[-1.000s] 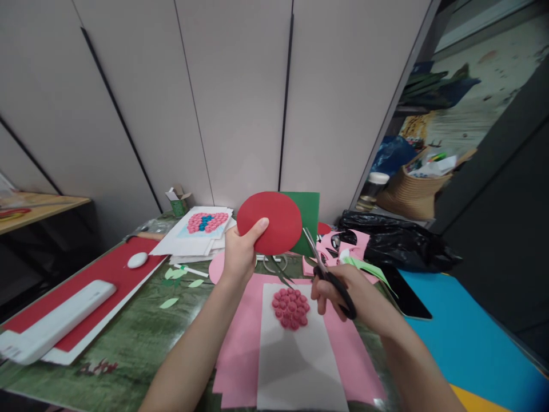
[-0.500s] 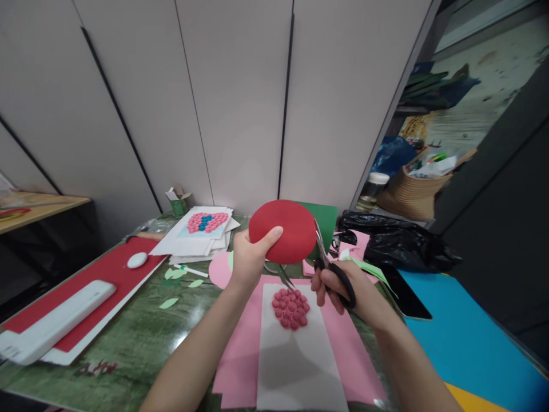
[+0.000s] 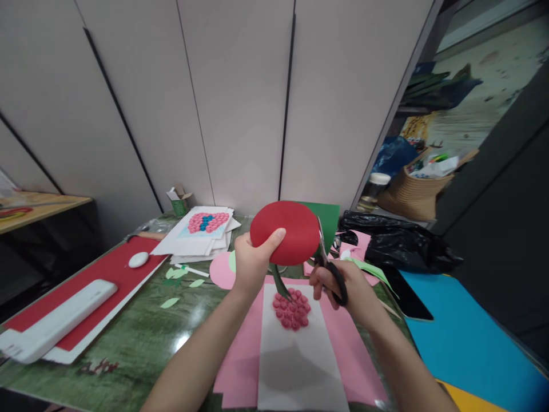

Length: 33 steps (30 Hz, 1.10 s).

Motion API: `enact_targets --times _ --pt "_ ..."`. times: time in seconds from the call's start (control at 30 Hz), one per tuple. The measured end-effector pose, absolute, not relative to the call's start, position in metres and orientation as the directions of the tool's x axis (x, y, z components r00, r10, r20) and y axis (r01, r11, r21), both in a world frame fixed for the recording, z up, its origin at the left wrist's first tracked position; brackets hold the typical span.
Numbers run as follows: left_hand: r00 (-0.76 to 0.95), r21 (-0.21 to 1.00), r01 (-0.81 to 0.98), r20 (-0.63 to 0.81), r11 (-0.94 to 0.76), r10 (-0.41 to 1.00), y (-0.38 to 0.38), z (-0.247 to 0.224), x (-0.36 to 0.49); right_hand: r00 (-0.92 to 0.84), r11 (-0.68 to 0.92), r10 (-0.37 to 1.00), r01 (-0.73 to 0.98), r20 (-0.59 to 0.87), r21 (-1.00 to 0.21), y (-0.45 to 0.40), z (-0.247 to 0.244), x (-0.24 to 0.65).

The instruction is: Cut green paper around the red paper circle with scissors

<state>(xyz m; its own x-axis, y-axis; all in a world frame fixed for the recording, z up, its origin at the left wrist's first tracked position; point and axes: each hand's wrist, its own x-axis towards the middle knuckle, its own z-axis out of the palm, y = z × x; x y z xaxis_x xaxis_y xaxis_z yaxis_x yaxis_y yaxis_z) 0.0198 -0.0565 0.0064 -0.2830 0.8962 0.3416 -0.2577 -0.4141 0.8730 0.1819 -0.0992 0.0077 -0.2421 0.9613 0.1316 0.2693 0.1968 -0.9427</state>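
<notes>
My left hand pinches a rounded piece of red paper, its thumb flat on the front and the fingers hidden behind. In my right hand is a pair of scissors with black handles, its blades upright at the paper's right edge. A narrow dark curl of paper hangs beneath the red piece. Below both hands lies a white sheet bearing a cluster of pink rosettes, on top of pink paper.
Left on the table are red paper, a long white device, a white oval object, leaf cutouts and a picture stack. To the right lie a black plastic bag, a dark tablet and blue paper.
The scissors have shifted slightly along the red paper's right edge, with my right fingers drawn closer together. The curl below the paper hangs differently. My left hand keeps its hold.
</notes>
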Motion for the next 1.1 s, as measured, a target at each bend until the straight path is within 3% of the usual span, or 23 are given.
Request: enact_targets --times 1.1 --pt "-0.235 0.875 -0.24 0.368 -0.421 0.9 -0.0584 0.0081 0.016 -0.196 0.243 0.964 0.357 0.182 -0.902 -0.0971 0.0022 0.1804"
